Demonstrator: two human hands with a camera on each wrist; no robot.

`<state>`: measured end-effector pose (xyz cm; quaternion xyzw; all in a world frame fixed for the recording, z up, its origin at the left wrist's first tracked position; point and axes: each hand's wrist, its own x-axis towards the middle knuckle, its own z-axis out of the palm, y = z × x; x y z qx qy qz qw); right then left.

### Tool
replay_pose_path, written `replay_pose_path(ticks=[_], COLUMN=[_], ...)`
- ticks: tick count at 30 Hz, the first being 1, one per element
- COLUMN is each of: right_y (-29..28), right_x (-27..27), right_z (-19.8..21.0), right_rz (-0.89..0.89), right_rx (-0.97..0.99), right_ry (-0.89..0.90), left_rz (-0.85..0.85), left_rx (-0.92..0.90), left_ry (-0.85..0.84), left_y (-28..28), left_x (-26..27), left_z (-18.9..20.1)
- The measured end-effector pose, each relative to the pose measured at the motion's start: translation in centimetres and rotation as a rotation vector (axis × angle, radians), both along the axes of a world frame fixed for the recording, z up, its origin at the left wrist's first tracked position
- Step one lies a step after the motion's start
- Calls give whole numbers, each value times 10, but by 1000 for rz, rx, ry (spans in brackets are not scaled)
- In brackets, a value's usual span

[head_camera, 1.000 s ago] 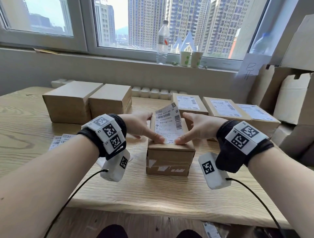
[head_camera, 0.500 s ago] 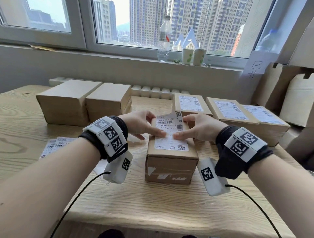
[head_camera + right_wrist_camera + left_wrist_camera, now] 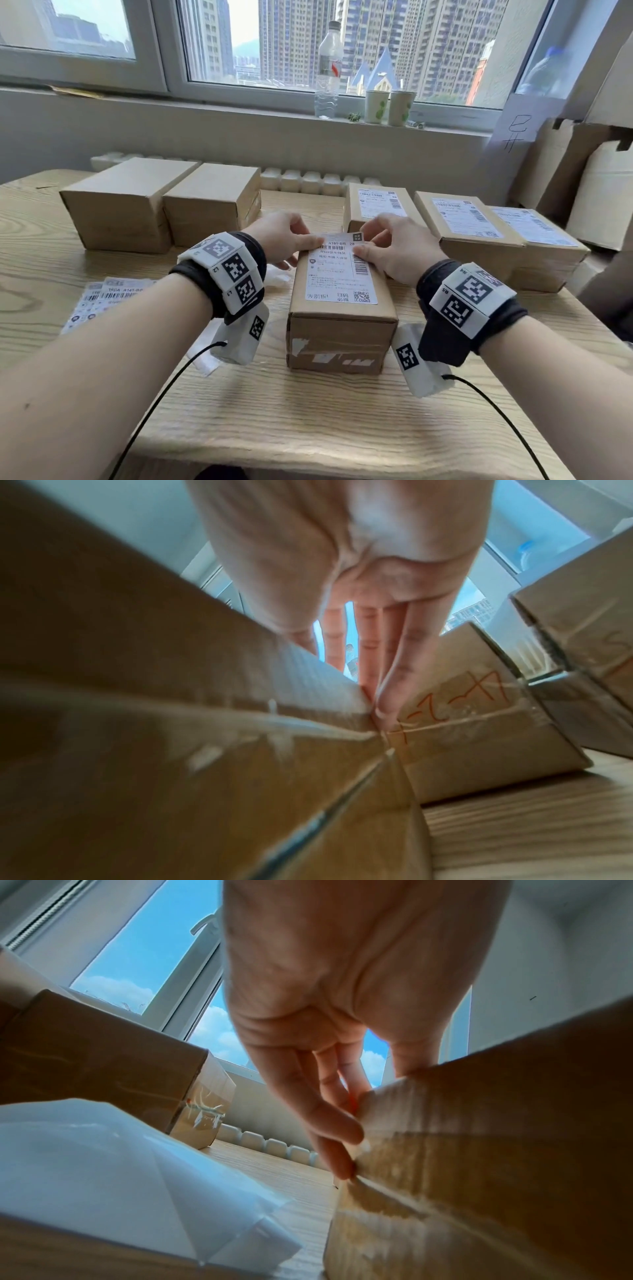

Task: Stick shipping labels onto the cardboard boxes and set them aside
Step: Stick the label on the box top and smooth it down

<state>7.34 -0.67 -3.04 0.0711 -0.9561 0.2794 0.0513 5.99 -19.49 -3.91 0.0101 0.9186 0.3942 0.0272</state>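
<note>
A small cardboard box (image 3: pixel 342 329) stands on the wooden table (image 3: pixel 308 428) in front of me. A white shipping label (image 3: pixel 340 274) lies flat on its top. My left hand (image 3: pixel 303 241) presses the label's far left corner with its thumb. In the left wrist view the left hand's fingers (image 3: pixel 329 1118) reach down the side of the box (image 3: pixel 479 1150). My right hand (image 3: pixel 368 246) presses the label's far right corner. In the right wrist view its straight fingers (image 3: pixel 394 669) lie against the far end of the box (image 3: pixel 205 737).
Two plain boxes (image 3: pixel 130 202) (image 3: pixel 212 202) stand at the back left. Three labelled boxes (image 3: pixel 376 209) (image 3: pixel 469 226) (image 3: pixel 541 240) sit at the back right. Loose labels (image 3: pixel 106 298) lie on the left. A bottle (image 3: pixel 329 68) and cups (image 3: pixel 376 106) stand on the sill. Flat cartons (image 3: pixel 599 192) lean at the right.
The label's far end stood lifted off the box; now it lies flat on the top. Both hands have slid from its near edge to its far corners.
</note>
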Motion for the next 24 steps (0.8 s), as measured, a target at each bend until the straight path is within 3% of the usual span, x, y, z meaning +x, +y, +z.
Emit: replay_pose_path(ticks=[5, 9, 16, 24], right_y=[-7, -9, -9, -10], right_x=[7, 7, 4, -2], right_z=[1, 2, 0, -4], right_rz=[97, 150, 151, 171], right_rx=[224, 369, 373, 338], right_ry=[110, 87, -5, -126], left_rz=[20, 21, -53, -119], left_rx=[-53, -44, -171, -360], left_ry=[48, 74, 170, 132], left_y=[5, 7, 8, 13], left_x=[2, 9, 18, 17], left_z=[-1, 0, 5, 9])
